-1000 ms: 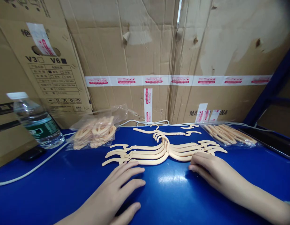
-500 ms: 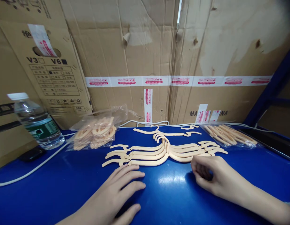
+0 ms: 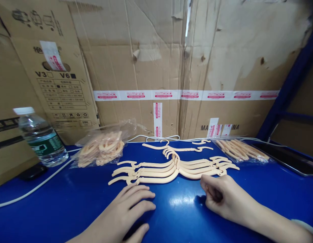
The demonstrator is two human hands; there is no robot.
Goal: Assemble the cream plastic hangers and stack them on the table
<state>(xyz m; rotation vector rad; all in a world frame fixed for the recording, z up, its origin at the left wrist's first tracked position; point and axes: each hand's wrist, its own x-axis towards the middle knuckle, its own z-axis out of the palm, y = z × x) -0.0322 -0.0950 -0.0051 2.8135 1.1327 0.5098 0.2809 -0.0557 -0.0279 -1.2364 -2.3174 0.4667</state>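
A row of several cream plastic hangers (image 3: 171,167) lies nested together on the blue table (image 3: 57,206), with one more hanger (image 3: 176,147) behind them. My left hand (image 3: 126,211) rests flat on the table with fingers spread, just in front of the hangers' left ends, holding nothing. My right hand (image 3: 222,197) lies near the hangers' right ends with its fingers curled under; nothing shows inside them.
A clear bag of cream hooks (image 3: 100,148) lies at the back left, another bag of cream pieces (image 3: 241,150) at the back right. A water bottle (image 3: 40,136) stands left beside a white cable (image 3: 32,190). Cardboard boxes (image 3: 158,67) wall the back.
My right hand drew back slightly from the hangers and its fingers curled from flat into a loose fist. The left hand stayed flat. The view tilted up a little.
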